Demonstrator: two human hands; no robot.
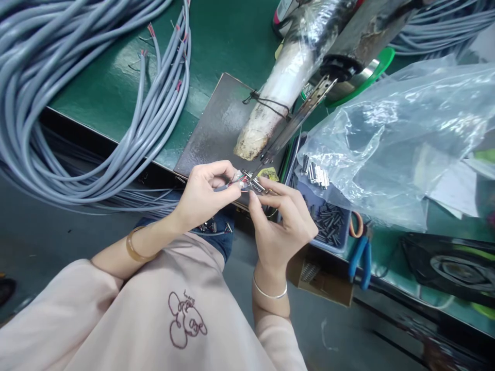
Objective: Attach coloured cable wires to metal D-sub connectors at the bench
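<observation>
My left hand [211, 190] pinches the stripped end of a grey cable, where thin coloured wires [240, 179] fan out between thumb and forefinger. My right hand [280, 216] grips a small metal multi-pin connector [255, 181] by its side, fingertips and thumb closed on it. The wires meet the connector's pins; whether any are joined to it I cannot make out. Just above the connector is the tip of a soldering iron [266, 154], fixed in a slotted metal sleeve. A wrapped white tube [259, 123] slants down beside it over a dark metal plate [216, 123].
Coiled grey cables [23, 103] with stripped ends cover the left. To the right, a blue bin [340, 239] holds black pieces, beside a clear plastic bag [386, 134] and blue-handled pliers [361, 257]. A solder spool [359, 82] and a black fan-like device [452, 268] also stand there.
</observation>
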